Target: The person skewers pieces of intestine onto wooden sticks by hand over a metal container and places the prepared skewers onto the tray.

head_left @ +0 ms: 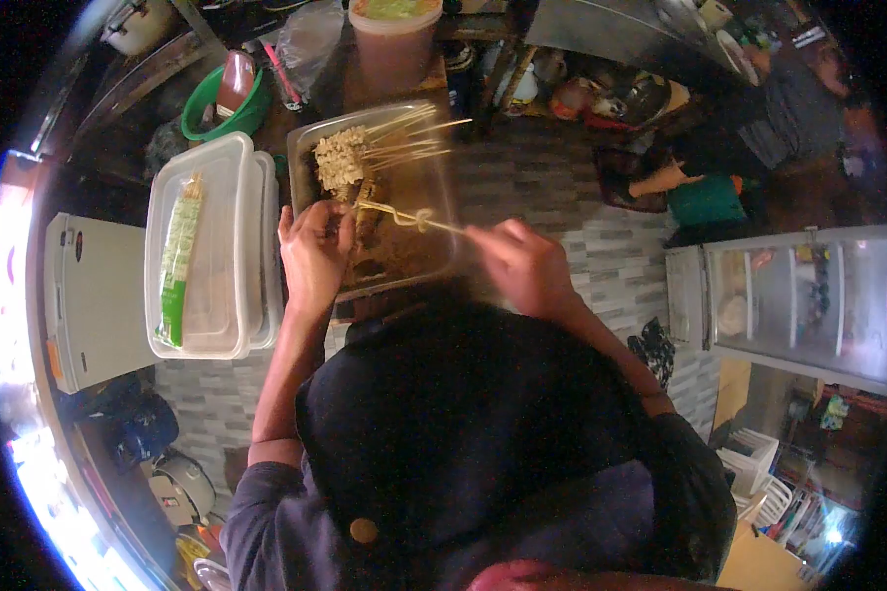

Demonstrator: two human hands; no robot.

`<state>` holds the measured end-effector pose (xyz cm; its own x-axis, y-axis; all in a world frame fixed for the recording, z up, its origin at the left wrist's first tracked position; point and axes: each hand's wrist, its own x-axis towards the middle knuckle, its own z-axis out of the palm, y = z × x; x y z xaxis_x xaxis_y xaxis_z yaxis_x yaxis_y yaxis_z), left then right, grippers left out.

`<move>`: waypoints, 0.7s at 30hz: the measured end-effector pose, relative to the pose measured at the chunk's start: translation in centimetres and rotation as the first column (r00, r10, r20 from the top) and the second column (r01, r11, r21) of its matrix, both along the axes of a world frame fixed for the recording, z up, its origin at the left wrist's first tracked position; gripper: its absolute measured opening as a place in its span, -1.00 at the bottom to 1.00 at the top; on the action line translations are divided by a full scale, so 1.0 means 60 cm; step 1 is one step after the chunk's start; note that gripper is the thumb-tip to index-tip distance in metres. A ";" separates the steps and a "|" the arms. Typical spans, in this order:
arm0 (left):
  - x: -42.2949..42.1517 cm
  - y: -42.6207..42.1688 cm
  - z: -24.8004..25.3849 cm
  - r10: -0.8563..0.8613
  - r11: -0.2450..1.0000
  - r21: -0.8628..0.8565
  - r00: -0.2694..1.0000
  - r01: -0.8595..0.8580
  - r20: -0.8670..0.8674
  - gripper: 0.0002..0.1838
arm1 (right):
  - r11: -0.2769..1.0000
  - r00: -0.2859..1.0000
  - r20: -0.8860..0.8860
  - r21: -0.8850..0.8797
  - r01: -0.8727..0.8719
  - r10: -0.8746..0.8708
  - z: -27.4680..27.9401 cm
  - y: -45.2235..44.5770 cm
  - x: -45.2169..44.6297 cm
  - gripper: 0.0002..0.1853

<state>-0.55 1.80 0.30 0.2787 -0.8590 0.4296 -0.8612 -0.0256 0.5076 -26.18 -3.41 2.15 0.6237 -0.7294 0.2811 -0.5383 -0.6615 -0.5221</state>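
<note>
steadily, i'd guide the stick (448, 228) straight near the tray's (419, 258) right edge, right hand (524, 261) gripping it, left hand (315, 241) pinching the food (396, 213).

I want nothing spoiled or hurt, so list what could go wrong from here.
The pale strip loops loosely on the stick, so it might slip off.
The left hand is in line with the stick and could get pricked if the right hand slips.
Bare ends of the piled skewers poke past the tray's rim, so an arm might knock them.
</note>
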 end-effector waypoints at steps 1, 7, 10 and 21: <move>-0.004 0.000 0.004 0.021 0.999 0.039 0.995 -0.017 -0.101 -0.92 | 1.000 1.000 0.020 -0.023 -0.011 0.011 -0.004 -0.001 0.001 -0.67; -0.017 0.003 -0.002 -0.168 0.985 0.000 0.950 0.174 -0.263 -0.95 | 0.996 0.994 0.068 0.001 -0.091 0.091 -0.007 -0.006 0.007 -0.71; -0.010 0.004 -0.024 -0.111 0.988 0.039 0.851 0.152 -0.513 -0.92 | 0.997 0.989 0.130 -0.011 -0.077 0.077 -0.006 -0.008 0.014 -0.67; 0.024 0.000 -0.014 -0.017 1.000 -0.004 0.959 0.016 -0.283 -0.89 | 0.998 0.992 0.112 0.034 -0.057 0.053 0.004 -0.013 0.015 -0.70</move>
<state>0.89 1.83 -0.56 0.3749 -0.8638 0.3366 -0.6823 -0.0113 0.7310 -25.28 -4.16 2.37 0.6292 -0.7062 0.3246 -0.4390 -0.6676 -0.6014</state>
